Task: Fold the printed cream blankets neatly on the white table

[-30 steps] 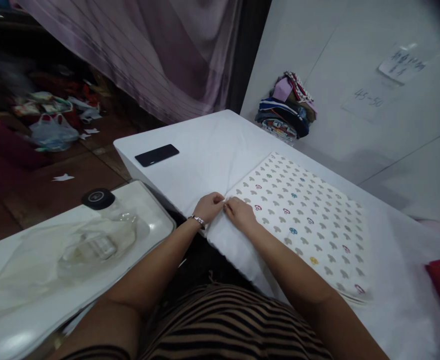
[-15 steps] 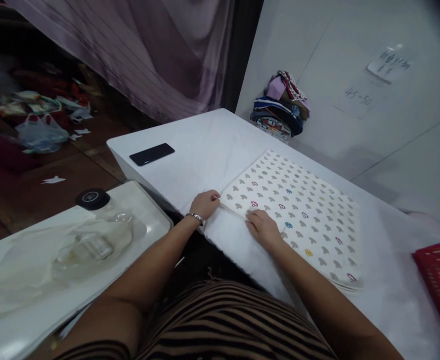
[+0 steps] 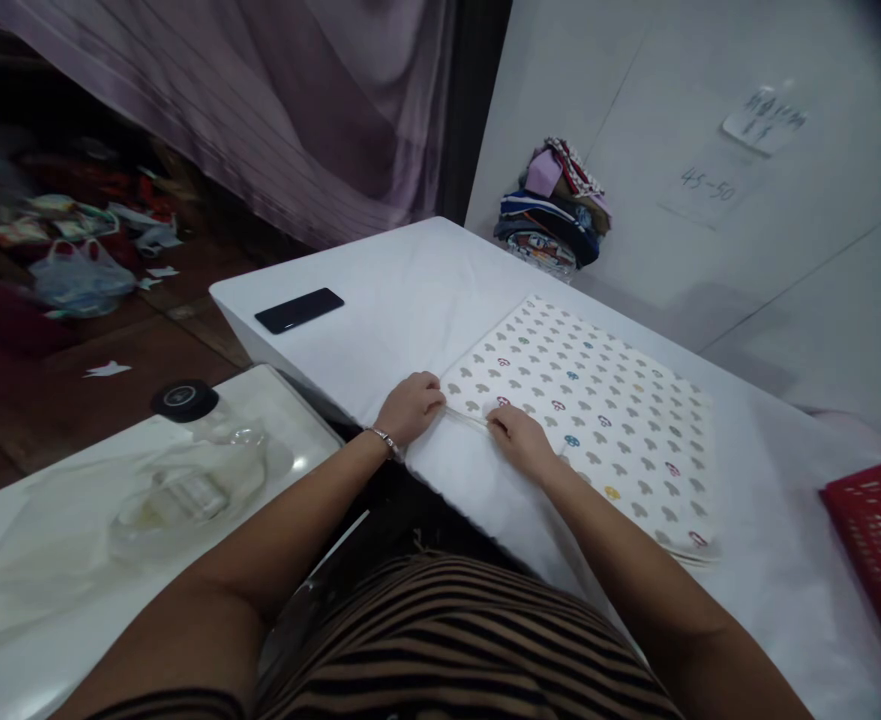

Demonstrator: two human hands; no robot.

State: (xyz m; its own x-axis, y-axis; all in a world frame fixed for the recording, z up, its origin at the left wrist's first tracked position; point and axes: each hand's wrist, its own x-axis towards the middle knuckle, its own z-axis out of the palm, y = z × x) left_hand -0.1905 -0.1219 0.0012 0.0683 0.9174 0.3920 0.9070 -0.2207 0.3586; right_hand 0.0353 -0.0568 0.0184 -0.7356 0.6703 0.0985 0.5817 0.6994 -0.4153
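Note:
A folded white cloth (image 3: 597, 400) with grey, red, blue and yellow mushroom-like prints lies flat on the white-covered table (image 3: 380, 300). At its near-left corner, my left hand (image 3: 414, 405) has its fingers closed on the edge. A bracelet circles that wrist. Farther right along the same near edge, my right hand (image 3: 519, 440) pinches the cloth's border between thumb and fingers. Several layers show along the cloth's lower right side.
A black phone (image 3: 300, 310) lies at the table's left end. Left of me, a white surface (image 3: 275, 450) carries clear plastic and a round black lid (image 3: 185, 400). Folded clothes (image 3: 552, 215) are stacked by the wall. A red basket (image 3: 879, 530) stands at right.
My right hand has curled its fingers from resting on the cloth to pinching its near edge. My left hand stays at the corner. The view has shifted slightly.

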